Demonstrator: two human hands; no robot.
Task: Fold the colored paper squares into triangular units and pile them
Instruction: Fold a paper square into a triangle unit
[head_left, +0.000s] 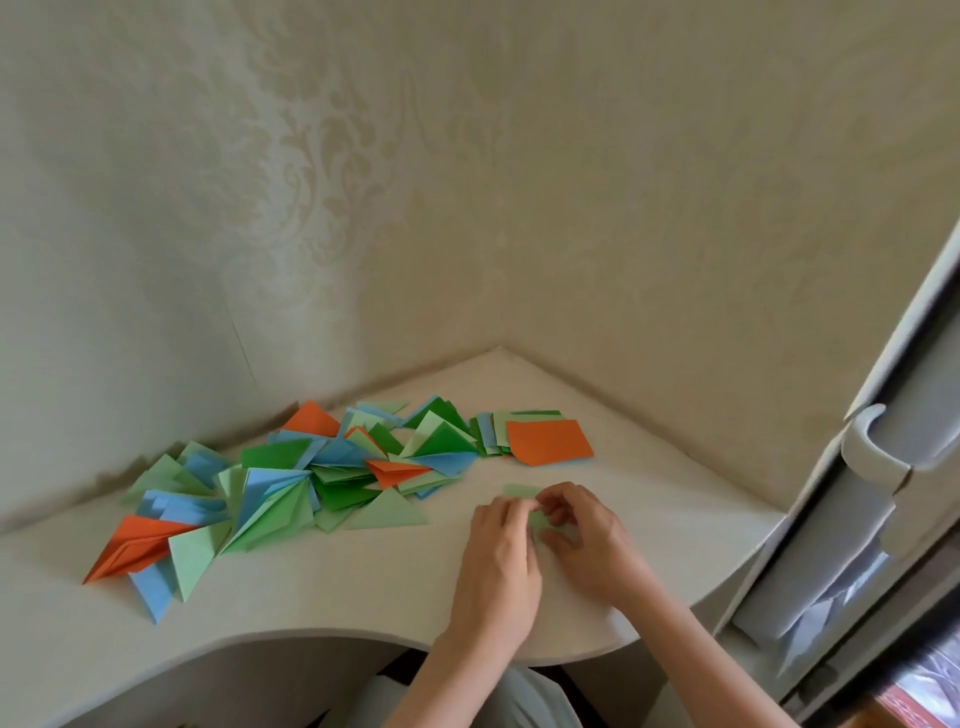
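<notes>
Desk (363, 587): pale corner top against damask-patterned wallpaper (311, 182), carrying folded units (291, 483). Left hand (496, 566) and right hand (587, 540) both pinch one light-green paper (522, 491). No legible writing.

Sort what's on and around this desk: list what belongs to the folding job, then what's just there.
Part of the job:
light green paper being folded by left hand and right hand
pile of folded triangles
stack of unfolded squares, orange on top

Just there:
desk
wallpapered wall
cabinet handle
</notes>
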